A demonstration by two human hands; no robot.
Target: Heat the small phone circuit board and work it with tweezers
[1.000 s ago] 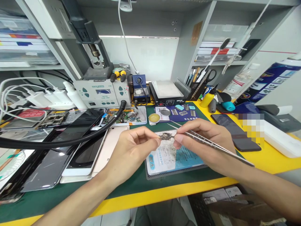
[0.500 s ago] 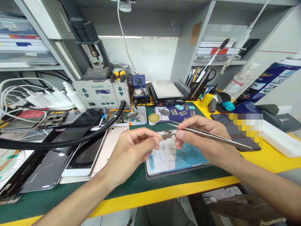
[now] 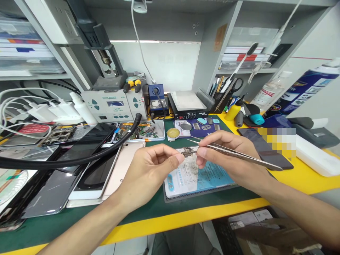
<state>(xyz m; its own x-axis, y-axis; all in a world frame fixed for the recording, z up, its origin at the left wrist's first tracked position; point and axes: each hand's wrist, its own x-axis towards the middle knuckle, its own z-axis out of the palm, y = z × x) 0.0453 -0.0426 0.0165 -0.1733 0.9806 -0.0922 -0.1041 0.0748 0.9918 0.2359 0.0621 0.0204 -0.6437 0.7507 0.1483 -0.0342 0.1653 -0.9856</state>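
Shelving and repair equipment line the back of a phone-repair bench with a green mat [image 3: 148, 216] and yellow edging.

Head view: the left hand [image 3: 148, 170] pinches one end of a small circuit board [image 3: 188, 152] between thumb and forefinger, the other fingers curled loosely. The right hand [image 3: 228, 159] touches the board's other end with thumb and forefinger closed on it, and also carries one pair of metal tweezers [image 3: 239, 154] along the hand; their tips point left, past the board, and grip nothing that can be seen. The board is held in the air just above a blue-and-white work pad [image 3: 196, 180] lying on the mat.

Step in hand, as a judgement: the board is being held and examined or turned between both hands. The next move appears to call for a steady two-point hold while the tweezer tips are brought to bear on the board.

Count: one circuit board in hand; one pair of tweezers; one work pad; one round tin of flux or paste [image 3: 173, 132]; one parts tray [image 3: 143, 130]; one hot-air station [image 3: 114, 105] with one black hose [image 3: 79, 159]; one dark phone [image 3: 265, 148] at right. Several phones and screens are stacked at left; their exact number cannot be told.
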